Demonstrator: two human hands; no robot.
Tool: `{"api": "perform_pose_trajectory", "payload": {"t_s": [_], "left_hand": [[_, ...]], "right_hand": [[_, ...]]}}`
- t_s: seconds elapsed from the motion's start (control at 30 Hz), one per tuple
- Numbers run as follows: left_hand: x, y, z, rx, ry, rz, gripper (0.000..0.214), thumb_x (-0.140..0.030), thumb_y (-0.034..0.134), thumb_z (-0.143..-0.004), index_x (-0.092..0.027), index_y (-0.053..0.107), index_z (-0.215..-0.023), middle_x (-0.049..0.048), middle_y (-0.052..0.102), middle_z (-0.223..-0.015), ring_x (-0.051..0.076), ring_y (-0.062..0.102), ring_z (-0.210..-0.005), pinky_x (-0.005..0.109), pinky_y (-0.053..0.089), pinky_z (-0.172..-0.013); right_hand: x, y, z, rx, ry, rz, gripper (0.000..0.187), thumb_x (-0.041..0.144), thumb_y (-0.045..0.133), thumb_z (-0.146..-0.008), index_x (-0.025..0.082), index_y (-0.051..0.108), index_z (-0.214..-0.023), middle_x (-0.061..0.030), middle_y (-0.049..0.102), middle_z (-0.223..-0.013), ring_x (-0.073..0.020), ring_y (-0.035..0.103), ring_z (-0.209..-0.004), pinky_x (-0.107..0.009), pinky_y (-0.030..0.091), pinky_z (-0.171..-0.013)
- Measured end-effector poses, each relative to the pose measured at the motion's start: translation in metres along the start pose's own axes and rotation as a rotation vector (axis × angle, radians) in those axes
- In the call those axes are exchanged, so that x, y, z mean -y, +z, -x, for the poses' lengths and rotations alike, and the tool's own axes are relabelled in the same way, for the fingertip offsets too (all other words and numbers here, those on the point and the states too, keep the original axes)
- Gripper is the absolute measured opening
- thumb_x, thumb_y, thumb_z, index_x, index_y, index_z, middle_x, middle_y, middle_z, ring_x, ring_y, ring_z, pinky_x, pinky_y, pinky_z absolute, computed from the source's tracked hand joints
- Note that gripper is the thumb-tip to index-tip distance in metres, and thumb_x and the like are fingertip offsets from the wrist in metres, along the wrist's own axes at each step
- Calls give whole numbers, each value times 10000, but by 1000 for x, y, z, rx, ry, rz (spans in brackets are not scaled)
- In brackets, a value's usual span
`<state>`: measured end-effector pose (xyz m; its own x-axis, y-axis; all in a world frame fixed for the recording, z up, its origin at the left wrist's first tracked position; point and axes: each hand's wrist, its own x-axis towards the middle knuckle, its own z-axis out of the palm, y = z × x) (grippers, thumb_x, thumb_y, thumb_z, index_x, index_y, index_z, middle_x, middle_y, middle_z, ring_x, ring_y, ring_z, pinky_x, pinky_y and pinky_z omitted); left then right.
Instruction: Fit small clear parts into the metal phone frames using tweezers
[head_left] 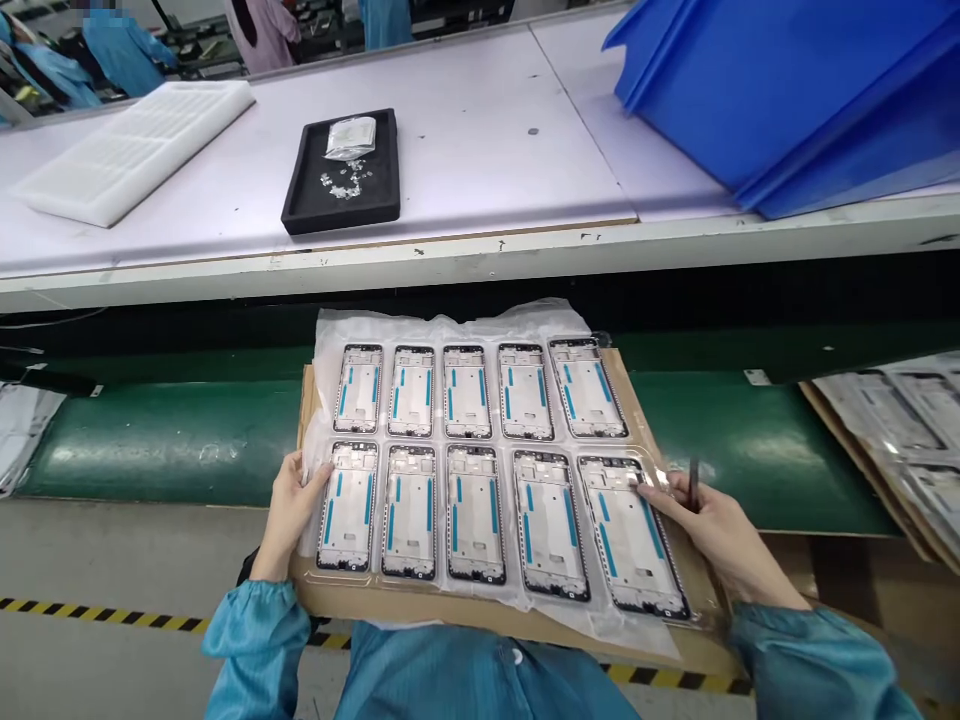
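- Across the lower middle of the frame, ten metal phone frames (475, 515) are laid out in two rows of five, in a clear plastic tray (660, 478) on a cardboard sheet (450, 612) over a green conveyor belt (165, 440).
- Long axes run away from the wearer, fanning rightward on the right side!
- Lower-left frame (346, 507) is met by the left hand (289, 515), fingers together at its upper left edge; any grip cannot be told.
- Lower-right frame (634, 535) is covered at its top corner by the right hand (720, 530), fingers together, a dark slim tool (694, 485) clasped upright.
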<state>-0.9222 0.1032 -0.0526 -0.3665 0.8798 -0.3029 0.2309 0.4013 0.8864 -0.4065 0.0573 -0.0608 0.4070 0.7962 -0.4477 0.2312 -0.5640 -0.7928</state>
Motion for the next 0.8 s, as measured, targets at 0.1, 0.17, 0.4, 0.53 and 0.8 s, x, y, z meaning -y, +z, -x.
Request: {"api": "perform_pose_trajectory", "payload": {"t_s": [0.1,0.17,0.4,0.53,0.8], "left_hand": [[-2,-2,-1,39,-4,17,662,-662,815,-572,-161,641,-968,73,728,-917,272,686,-896,360,536,-788],[-2,-1,-1,38,-3,23,659,-678,811,-572,-160,654,-947,73,732,-900,276,685,-892,359,534,-784],[0,4,2,-12,-32,37,713,-706,817,-535,-160,648,-961,56,722,-857,252,667,-830,332,528,-722],[5,4,0,-37,-38,35,690,-678,829,-531,-160,647,-950,42,710,-859,223,645,-796,312,509,-713],[7,7,0,-106,74,-41,587,-650,787,-578,-164,658,-882,59,714,-850,239,643,-830,333,496,-769]], "right_hand": [[-8,0,-3,63,28,-74,513,562,881,-519,234,715,-876,-64,800,-915,-317,747,-830,-408,636,-730],[-11,-1,-4,87,39,-87,558,560,903,-493,229,708,-897,-66,800,-927,-320,752,-850,-412,636,-766],[-7,-1,0,144,-10,-129,577,583,884,-565,218,710,-977,-96,797,-1034,-354,747,-984,-446,631,-852],[-6,0,1,127,-48,-128,528,570,870,-558,241,709,-938,-92,796,-1067,-364,735,-1037,-462,611,-914],[-16,-3,-5,112,-14,-53,491,521,826,-548,238,695,-928,-71,806,-994,-378,730,-1006,-464,576,-930]]}}
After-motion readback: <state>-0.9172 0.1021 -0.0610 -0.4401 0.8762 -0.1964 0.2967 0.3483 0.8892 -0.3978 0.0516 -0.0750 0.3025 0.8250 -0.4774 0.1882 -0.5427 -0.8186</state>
